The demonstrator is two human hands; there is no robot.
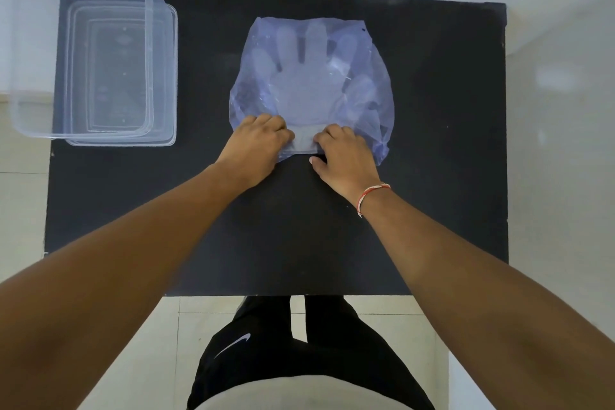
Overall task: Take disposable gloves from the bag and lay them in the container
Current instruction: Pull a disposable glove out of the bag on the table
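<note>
Both hands (258, 145) (342, 156) pinch one bag (366, 100) mouth; one container (100, 73) apart.

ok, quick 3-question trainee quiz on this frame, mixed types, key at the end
1. True or false: the container already holds gloves.
2. Where are both hands working? A) at the near, open end of the bag B) inside the container C) off the table
3. Fill in: the container sits at the table's far ____ corner, seen from the person.

Key:
1. False. It looks empty; the gloves lie flat inside the bag.
2. A. The left hand and right hand are at the bag's near edge, either side of the glove cuffs.
3. left
</note>
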